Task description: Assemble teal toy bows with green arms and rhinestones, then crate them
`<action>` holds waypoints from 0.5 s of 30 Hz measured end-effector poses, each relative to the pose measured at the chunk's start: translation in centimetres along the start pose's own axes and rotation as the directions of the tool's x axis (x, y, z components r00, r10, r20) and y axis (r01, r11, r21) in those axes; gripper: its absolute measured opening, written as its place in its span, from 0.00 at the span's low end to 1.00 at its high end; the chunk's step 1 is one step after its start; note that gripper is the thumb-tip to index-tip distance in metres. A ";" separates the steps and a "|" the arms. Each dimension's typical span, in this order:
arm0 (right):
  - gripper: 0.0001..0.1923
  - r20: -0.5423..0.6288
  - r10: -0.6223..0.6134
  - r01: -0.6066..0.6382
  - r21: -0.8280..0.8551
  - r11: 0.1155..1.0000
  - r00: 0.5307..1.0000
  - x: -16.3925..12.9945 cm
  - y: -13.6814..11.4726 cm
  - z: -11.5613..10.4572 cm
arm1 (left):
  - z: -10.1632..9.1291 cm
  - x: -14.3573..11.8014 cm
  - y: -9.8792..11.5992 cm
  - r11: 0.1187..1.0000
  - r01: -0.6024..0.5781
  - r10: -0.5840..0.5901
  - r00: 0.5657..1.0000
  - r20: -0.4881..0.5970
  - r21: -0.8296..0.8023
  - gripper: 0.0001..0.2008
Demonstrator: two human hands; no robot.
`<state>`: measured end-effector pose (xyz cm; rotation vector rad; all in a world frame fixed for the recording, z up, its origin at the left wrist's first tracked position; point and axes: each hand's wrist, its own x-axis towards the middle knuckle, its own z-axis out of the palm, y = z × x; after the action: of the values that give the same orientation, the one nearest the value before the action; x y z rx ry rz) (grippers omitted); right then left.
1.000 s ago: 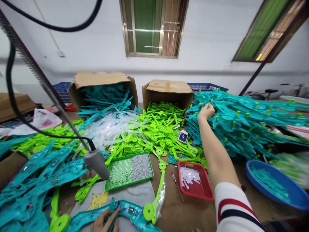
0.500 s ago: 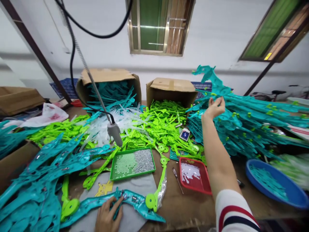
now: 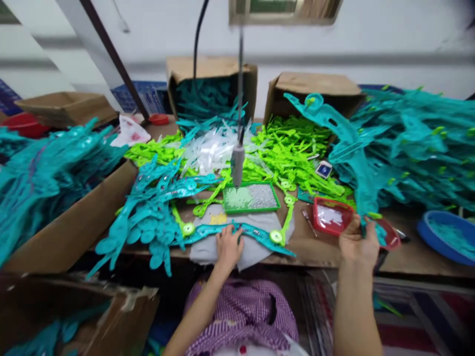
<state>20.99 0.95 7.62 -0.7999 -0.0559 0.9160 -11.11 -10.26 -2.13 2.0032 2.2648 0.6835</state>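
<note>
Gripping a long teal plastic piece [image 3: 347, 143] near its lower end, the right hand [image 3: 359, 245] is closed around it and holds it upright, its curled top reaching toward 12 o'clock over the table [image 3: 319, 249]. The left hand [image 3: 228, 244] lies flat, fingers together, pressing a second teal piece [image 3: 208, 231] down on a grey cloth [image 3: 256, 247] at the table's near edge. It looks wise for the person to keep a firm hold low on the raised piece and bring it down slowly, since its tall end could sweep the hanging tool [image 3: 237, 165] at 11 o'clock of the right hand; the left hand's steady press should keep the flat piece from sliding.

A green tray [image 3: 252, 198] at 12 o'clock of the left hand holds small silvery bits, likely screws. A red tray [image 3: 331, 217] beside the right hand holds clear scraps. A blue bowl [image 3: 443, 235] at 3 o'clock holds teal bits. Two cardboard boxes at the back spill parts: the left box [image 3: 211, 74] teal, the right box [image 3: 315, 86] bright green.
</note>
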 end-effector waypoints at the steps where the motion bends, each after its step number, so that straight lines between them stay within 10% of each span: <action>1: 0.13 -0.009 0.065 -0.066 -0.044 0.997 0.998 -1.1 0.9 -2.2 | -0.3 0.1 0.2 1.000 -0.003 0.003 1.000 0.031 0.009 0.16; 7: 0.04 -0.013 0.257 -0.249 -0.303 0.920 0.966 -3.8 2.6 -11.0 | 0.8 -0.3 -0.3 0.996 -0.008 0.010 1.000 0.023 -0.084 0.16; 15: 0.18 0.020 0.107 -0.090 -0.393 0.915 0.994 -4.2 -1.5 -14.8 | 1.4 -0.7 -0.2 0.994 -0.106 0.107 0.994 0.037 -0.024 0.19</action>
<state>24.85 -11.39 -0.83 -1.1649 -0.2435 1.0327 -10.78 -10.56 -3.63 2.1213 2.1330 0.6679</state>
